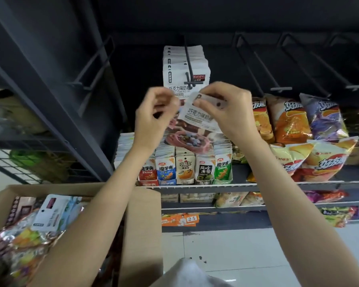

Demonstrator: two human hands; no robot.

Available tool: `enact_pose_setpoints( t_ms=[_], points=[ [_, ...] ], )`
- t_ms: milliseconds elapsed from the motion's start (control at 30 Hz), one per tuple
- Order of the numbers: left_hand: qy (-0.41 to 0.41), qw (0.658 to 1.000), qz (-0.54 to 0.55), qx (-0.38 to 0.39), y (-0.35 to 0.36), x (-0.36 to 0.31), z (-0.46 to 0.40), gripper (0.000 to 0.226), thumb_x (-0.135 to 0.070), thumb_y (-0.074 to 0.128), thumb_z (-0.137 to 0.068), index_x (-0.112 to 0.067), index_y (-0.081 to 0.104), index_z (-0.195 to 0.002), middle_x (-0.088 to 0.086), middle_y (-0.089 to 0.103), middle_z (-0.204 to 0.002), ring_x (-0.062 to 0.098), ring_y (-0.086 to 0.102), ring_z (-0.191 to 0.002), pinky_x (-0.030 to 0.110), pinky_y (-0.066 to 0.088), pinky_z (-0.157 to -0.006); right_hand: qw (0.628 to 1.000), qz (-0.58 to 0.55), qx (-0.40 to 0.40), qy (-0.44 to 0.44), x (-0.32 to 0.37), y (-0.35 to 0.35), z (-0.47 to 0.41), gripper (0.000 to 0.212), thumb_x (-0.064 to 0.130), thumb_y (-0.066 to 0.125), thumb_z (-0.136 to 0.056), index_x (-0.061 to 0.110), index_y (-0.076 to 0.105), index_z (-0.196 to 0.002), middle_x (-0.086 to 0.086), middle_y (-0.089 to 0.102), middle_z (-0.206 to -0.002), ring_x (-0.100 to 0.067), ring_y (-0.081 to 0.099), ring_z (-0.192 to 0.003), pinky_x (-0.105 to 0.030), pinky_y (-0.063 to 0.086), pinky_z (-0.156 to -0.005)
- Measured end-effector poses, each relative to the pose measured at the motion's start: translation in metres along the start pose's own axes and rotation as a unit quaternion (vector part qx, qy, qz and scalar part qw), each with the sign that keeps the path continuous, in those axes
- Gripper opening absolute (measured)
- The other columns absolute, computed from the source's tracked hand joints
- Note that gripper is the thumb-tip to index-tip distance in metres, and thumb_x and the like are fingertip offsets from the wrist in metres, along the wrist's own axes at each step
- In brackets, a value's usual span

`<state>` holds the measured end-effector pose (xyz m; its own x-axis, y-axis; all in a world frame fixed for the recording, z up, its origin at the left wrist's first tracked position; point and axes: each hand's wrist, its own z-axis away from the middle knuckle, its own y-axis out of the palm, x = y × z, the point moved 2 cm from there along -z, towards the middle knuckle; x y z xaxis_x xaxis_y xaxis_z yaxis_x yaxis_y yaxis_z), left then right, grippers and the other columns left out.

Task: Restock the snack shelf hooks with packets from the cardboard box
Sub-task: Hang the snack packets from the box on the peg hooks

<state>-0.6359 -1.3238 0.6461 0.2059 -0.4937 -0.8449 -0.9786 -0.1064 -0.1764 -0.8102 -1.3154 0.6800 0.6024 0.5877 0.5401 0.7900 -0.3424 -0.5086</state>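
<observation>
Below the hook (188, 65), already carrying a row of white packets (186, 65), both hands are gripping another packet (197, 118): right hand (230, 112) pinching its top, left hand (153, 114) curling around its edge. Plenty more packets are waiting in the cardboard box (141, 224), with neighbouring hooks (263, 67) bare.

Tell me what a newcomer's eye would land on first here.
Two raised hands at centre: the right hand pinches a white packet by its top, the left hand blurred beside it with fingers curled. Just behind them a hook carries a row of matching white packets. Bright chip bags crowd the shelf on the right, and an open cardboard box of packets sits lower left.
</observation>
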Motion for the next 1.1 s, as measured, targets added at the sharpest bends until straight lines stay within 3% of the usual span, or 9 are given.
enact_pose_setpoints(
  t_ms=[100, 200, 367, 500, 633, 700, 767, 933, 1100],
  points=[
    [-0.015, 0.994, -0.044, 0.096, -0.001, 0.001, 0.009, 0.016, -0.032, 0.064, -0.087, -0.027, 0.059, -0.101, -0.014, 0.066, -0.097, 0.004, 0.064, -0.092, 0.020, 0.051, -0.082, 1.000, -0.024, 0.006, 0.001, 0.007, 0.013, -0.007, 0.016, 0.019, 0.074, -0.082, 0.006, 0.073, -0.091, 0.012, 0.063, -0.084, 0.012, 0.055, -0.076, -0.006, 0.042, -0.072],
    [-0.029, 0.997, -0.061, 0.036, -0.008, 0.004, 0.003, 0.003, -0.019, 0.064, -0.090, -0.020, 0.063, -0.093, -0.016, 0.066, -0.088, -0.001, 0.065, -0.083, 0.019, 0.052, -0.076, 0.999, -0.024, 0.027, 0.029, 0.000, 0.017, -0.005, 0.013, 0.018, 0.071, -0.085, 0.009, 0.073, -0.093, 0.013, 0.065, -0.082, 0.004, 0.058, -0.072, -0.012, 0.045, -0.069],
    [-0.121, 0.993, 0.006, -0.013, -0.016, 0.013, -0.006, 0.012, -0.017, 0.064, -0.089, -0.010, 0.066, -0.098, 0.001, 0.071, -0.093, 0.006, 0.068, -0.084, 0.019, 0.054, -0.072, 0.988, -0.059, 0.005, 0.145, -0.024, 0.009, 0.004, 0.010, 0.017, 0.065, -0.090, 0.010, 0.071, -0.096, -0.002, 0.071, -0.091, -0.005, 0.063, -0.078, -0.017, 0.050, -0.072],
    [-0.151, 0.987, 0.051, -0.020, -0.008, 0.016, -0.009, 0.002, -0.017, 0.064, -0.089, -0.017, 0.066, -0.091, 0.000, 0.072, -0.088, 0.013, 0.070, -0.082, 0.026, 0.057, -0.070, 0.970, -0.105, -0.049, 0.215, -0.030, 0.015, -0.001, 0.004, 0.020, 0.067, -0.089, 0.018, 0.069, -0.092, 0.001, 0.070, -0.088, -0.019, 0.065, -0.081, -0.034, 0.053, -0.073],
    [-0.176, 0.981, 0.071, -0.029, -0.005, 0.026, -0.012, 0.007, -0.017, 0.065, -0.089, -0.023, 0.064, -0.085, -0.003, 0.072, -0.086, 0.012, 0.071, -0.081, 0.028, 0.058, -0.073, 0.967, -0.097, -0.060, 0.228, -0.037, 0.023, -0.008, 0.002, 0.020, 0.067, -0.089, 0.020, 0.068, -0.091, -0.004, 0.070, -0.085, -0.017, 0.061, -0.075, -0.035, 0.052, -0.070],
    [-0.177, 0.982, 0.053, -0.027, -0.003, 0.033, -0.016, 0.004, -0.018, 0.065, -0.089, -0.021, 0.064, -0.087, -0.002, 0.072, -0.088, 0.010, 0.071, -0.080, 0.025, 0.058, -0.071, 0.967, -0.073, -0.065, 0.236, -0.043, 0.028, -0.013, 0.003, 0.022, 0.067, -0.089, 0.021, 0.068, -0.092, -0.006, 0.070, -0.085, -0.021, 0.064, -0.076, -0.036, 0.053, -0.070],
    [-0.167, 0.985, 0.016, -0.041, 0.000, 0.040, -0.026, 0.004, -0.021, 0.065, -0.089, -0.017, 0.064, -0.091, 0.001, 0.072, -0.091, 0.007, 0.069, -0.078, 0.022, 0.057, -0.068, 0.968, -0.034, -0.074, 0.238, -0.048, 0.032, -0.023, 0.010, 0.025, 0.068, -0.088, 0.018, 0.067, -0.095, 0.003, 0.067, -0.080, -0.011, 0.063, -0.072, -0.028, 0.053, -0.067],
    [-0.102, 0.981, -0.128, -0.107, 0.005, 0.057, -0.058, 0.018, -0.033, 0.069, -0.085, -0.017, 0.062, -0.091, -0.010, 0.067, -0.085, -0.003, 0.060, -0.071, 0.012, 0.048, -0.066, 0.963, 0.065, -0.096, 0.243, -0.056, 0.043, -0.054, 0.023, 0.031, 0.067, -0.087, 0.010, 0.065, -0.096, 0.005, 0.061, -0.081, -0.007, 0.054, -0.071, -0.006, 0.032, -0.053],
    [-0.102, 0.970, -0.185, -0.117, 0.010, 0.068, -0.085, 0.024, -0.035, 0.066, -0.087, -0.014, 0.060, -0.098, -0.008, 0.068, -0.092, 0.010, 0.064, -0.079, 0.031, 0.053, -0.076, 0.952, 0.145, -0.087, 0.256, -0.063, 0.054, -0.071, 0.023, 0.032, 0.059, -0.089, 0.012, 0.062, -0.101, 0.002, 0.065, -0.091, -0.015, 0.057, -0.077, -0.024, 0.034, -0.063]
  ],
)
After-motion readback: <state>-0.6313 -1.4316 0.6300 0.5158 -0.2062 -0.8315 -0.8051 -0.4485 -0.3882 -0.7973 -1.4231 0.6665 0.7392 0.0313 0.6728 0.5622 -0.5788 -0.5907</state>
